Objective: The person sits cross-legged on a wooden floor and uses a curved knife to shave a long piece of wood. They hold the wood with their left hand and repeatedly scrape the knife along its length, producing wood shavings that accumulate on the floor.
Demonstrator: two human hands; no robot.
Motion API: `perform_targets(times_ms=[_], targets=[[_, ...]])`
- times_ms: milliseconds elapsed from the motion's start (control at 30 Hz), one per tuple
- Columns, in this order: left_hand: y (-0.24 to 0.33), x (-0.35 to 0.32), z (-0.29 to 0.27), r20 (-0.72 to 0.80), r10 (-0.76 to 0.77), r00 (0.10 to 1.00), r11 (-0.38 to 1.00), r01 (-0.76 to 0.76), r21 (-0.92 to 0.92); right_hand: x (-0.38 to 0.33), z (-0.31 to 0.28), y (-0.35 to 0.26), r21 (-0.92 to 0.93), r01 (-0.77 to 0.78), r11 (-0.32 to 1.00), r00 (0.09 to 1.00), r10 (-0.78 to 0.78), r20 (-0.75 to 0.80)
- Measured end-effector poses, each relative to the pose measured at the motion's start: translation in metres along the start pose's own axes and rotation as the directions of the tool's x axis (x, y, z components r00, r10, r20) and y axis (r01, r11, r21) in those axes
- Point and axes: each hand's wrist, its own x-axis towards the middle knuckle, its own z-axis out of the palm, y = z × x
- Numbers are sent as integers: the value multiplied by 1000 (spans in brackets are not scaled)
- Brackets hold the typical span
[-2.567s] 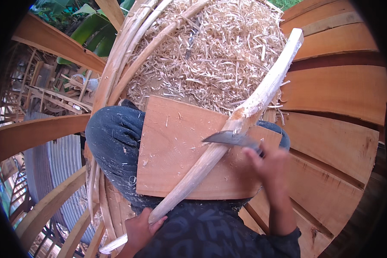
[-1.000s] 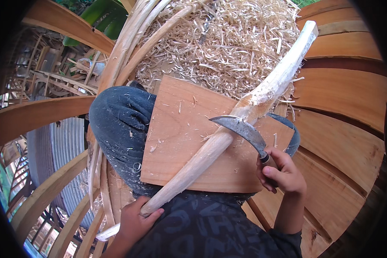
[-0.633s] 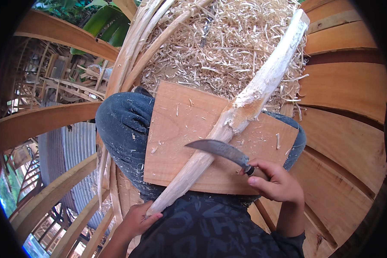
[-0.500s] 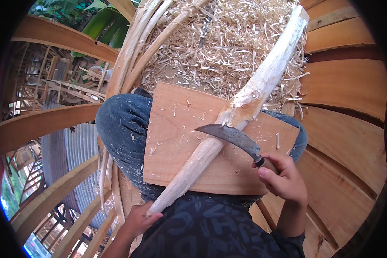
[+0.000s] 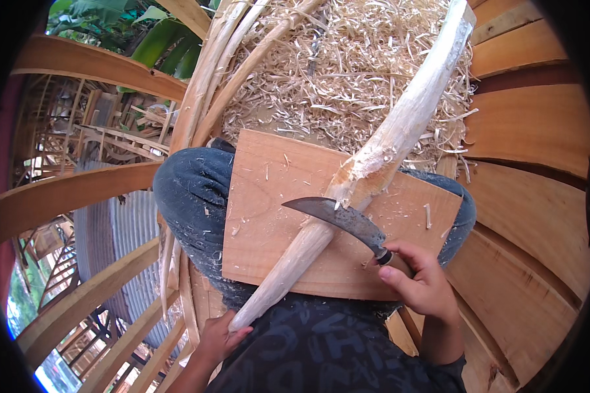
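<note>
A long, pale, peeled wooden pole lies slantwise across a flat board on my lap. Its near end is gripped in my left hand, against my dark shirt. A tan, rougher patch shows about the middle of the pole. My right hand is closed round the handle of a curved knife. The dark blade crosses over the pole just nearer than the rough patch, its tip pointing left. Small curls of wood sit at the blade's upper edge.
Wood shavings cover the floor beyond the board. Long wooden strips lean at the left. Wide planks wall the right side, and slatted rails stand on the left. My knees in jeans flank the board.
The knife and my right hand have shifted left and slightly nearer along the pole. The whole view has moved a little; my left hand keeps its hold.
</note>
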Motion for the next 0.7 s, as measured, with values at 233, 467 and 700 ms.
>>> perform_targets(times_ms=[233, 467, 700], targets=[[-6, -2, 6, -65, 23, 998, 998, -19, 62, -6, -5, 7, -6, 75, 997, 997, -75, 14], [-15, 0, 10, -78, 63, 995, 994, -56, 92, -12, -9, 6, -89, 52, 995, 991, -40, 129], [-20, 1, 16, -93, 75, 993, 997, -73, 17, -12, -6, 0, 46, 17, 999, 1000, -18, 19]])
